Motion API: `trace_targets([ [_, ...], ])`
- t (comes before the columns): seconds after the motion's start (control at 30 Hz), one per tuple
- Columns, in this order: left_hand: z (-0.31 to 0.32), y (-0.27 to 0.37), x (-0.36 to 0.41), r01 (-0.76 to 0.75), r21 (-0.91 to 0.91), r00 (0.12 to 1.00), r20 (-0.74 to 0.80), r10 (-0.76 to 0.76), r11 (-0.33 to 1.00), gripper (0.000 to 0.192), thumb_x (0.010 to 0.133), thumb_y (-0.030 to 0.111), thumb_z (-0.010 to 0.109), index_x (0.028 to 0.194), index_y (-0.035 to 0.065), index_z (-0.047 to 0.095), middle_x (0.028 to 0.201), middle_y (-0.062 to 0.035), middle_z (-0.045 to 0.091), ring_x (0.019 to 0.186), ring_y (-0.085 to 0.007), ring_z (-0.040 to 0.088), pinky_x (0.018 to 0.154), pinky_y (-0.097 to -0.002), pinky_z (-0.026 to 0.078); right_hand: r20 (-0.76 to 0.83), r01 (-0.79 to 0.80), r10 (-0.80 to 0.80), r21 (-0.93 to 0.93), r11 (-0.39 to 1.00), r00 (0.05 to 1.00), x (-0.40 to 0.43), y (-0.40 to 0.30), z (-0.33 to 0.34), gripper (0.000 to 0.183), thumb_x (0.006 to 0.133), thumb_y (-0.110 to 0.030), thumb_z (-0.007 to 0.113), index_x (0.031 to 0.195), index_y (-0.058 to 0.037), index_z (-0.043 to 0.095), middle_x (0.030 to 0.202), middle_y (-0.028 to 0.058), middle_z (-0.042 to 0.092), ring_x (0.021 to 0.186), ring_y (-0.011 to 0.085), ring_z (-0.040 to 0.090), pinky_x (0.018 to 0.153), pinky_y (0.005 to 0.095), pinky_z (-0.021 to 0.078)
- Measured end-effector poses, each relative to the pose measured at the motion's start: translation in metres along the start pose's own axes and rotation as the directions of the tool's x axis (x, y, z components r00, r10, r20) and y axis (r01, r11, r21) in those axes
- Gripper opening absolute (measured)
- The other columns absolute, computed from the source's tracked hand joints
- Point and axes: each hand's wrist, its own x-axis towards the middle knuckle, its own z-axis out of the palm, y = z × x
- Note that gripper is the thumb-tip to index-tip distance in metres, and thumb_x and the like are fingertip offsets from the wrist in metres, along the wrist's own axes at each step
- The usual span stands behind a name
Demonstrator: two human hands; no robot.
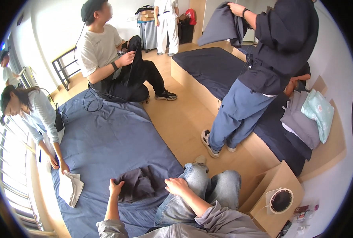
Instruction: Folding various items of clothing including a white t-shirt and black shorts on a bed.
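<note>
A dark folded cloth (139, 184), perhaps a garment, lies on the blue-grey bedsheet (114, 139) just in front of me. My left hand (116, 188) grips its left edge, thumb over the fabric. At the other side of the cloth, my right hand (178, 186) rests on the thigh of my light blue jeans (194, 180), back of the hand upward. Nothing shows in this right hand, though its fingertips come close to the cloth's right end. The undersides of both hands are hidden.
To the left, a person leans over a pale folded cloth (71, 189). Another sits on the bed's far end holding black fabric (134, 64). At right, a standing person lifts grey fabric (219, 25) beside a second bed (212, 62). A round fan-like device (281, 201) sits on a wooden cabinet.
</note>
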Motion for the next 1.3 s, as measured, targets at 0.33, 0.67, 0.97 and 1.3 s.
trace_targets([
  [0.33,-0.001,0.157,-0.164,0.028,-0.702,0.897,0.331,0.292,0.711,0.049,0.078,0.011,0.07,0.116,0.0085,0.039,0.094,-0.0087,0.053,0.079,-0.0164,0.055,0.065,-0.0287,0.048,0.312,-0.168,-0.267,0.877,0.45,0.912,0.001,-0.006,-0.025,0.072,0.08,-0.044,0.068,0.128,-0.0011,0.037,0.11,0.0128,0.059,0.094,0.0215,0.06,0.083,0.0332,0.0483],
  [0.67,0.014,0.218,-0.185,-0.124,-0.763,0.77,0.329,0.546,0.635,0.055,0.082,0.001,0.061,0.132,0.0126,0.042,0.111,-0.0057,0.042,0.086,-0.0122,0.056,0.071,-0.0265,0.051,-0.081,0.193,-0.31,0.917,0.35,0.947,-0.019,0.009,-0.034,0.08,0.07,-0.015,0.075,0.135,-0.0004,0.03,0.124,0.0138,0.049,0.117,0.0207,0.045,0.098,0.0335,0.0387],
  [0.97,0.03,0.219,-0.194,-0.526,-0.319,0.833,-0.006,0.554,0.788,0.06,0.072,0.007,0.071,0.126,0.0123,0.046,0.107,-0.0109,0.039,0.08,-0.0176,0.05,0.07,-0.0273,0.049,-0.014,0.139,-0.358,0.935,0.326,0.934,-0.024,0.019,-0.033,0.054,0.071,0.001,0.055,0.125,-0.0002,0.046,0.111,0.0072,0.057,0.103,0.0139,0.051,0.092,0.029,0.0401],
  [1.3,0.025,0.224,-0.198,-0.552,-0.295,0.826,-0.063,0.56,0.78,0.082,0.069,0.016,0.076,0.135,0.0,0.029,0.108,-0.0152,0.044,0.085,-0.0237,0.053,0.073,-0.033,0.048,-0.119,0.164,-0.192,0.957,0.239,0.974,-0.018,0.018,-0.03,0.029,0.094,-0.019,0.05,0.111,0.0026,0.057,0.1,0.0029,0.062,0.094,0.0092,0.053,0.086,0.0255,0.0419],
])
